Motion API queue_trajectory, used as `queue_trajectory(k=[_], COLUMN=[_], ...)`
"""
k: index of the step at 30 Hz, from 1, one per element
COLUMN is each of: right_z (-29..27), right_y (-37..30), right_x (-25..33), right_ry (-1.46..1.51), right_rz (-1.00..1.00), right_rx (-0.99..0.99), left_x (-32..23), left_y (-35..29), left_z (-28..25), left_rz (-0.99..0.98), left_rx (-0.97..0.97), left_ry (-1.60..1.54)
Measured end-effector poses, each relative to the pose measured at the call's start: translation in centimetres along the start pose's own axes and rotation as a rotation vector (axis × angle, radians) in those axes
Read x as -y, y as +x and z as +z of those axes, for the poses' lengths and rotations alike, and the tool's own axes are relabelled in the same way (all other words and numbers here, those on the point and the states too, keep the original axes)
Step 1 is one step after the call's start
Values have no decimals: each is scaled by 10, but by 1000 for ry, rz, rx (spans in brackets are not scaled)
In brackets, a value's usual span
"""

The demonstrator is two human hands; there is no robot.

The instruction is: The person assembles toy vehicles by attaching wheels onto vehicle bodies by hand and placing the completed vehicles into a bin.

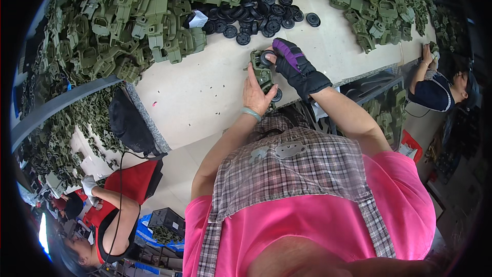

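Observation:
A green plastic toy vehicle body [263,78] is at the near edge of the table, in front of me. My left hand [257,96], with a pale bracelet at the wrist, is closed round its near left side. My right hand [293,64], in a black and purple glove with bare fingertips, presses a black toy wheel [266,58] against the far end of the body. A second black wheel [277,95] sits at the near end, beside my left fingers. The underside of the body is hidden.
Loose black wheels [256,13] lie heaped at the back middle. Green bodies [138,15] are piled at the left, and more green parts [382,5] at the right. A metal rail [61,107] crosses at left. Co-workers sit at lower left and far right.

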State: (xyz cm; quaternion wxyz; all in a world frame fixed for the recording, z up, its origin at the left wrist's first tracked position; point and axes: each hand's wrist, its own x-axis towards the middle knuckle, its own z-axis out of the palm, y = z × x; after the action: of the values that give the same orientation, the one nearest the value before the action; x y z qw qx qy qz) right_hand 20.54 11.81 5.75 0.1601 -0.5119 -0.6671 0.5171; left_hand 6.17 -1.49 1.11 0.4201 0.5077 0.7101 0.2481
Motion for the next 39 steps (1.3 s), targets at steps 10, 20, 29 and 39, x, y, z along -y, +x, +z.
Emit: queue_trajectory(k=[10, 20, 29, 39], right_z=[-7, 16, 6, 29], right_y=[18, 56, 80, 75], right_x=[-2, 63, 68, 51], right_ry=[18, -925, -888, -761], right_rz=[95, -1072, -920, -601], right_rx=[-28, 433, 403, 226], left_x=[5, 28, 37, 50], left_y=[2, 5, 4, 2], left_z=[-4, 16, 23, 28], left_rz=[61, 271, 200, 165], left_rx=[0, -135, -96, -36], left_ry=[10, 0, -205, -43])
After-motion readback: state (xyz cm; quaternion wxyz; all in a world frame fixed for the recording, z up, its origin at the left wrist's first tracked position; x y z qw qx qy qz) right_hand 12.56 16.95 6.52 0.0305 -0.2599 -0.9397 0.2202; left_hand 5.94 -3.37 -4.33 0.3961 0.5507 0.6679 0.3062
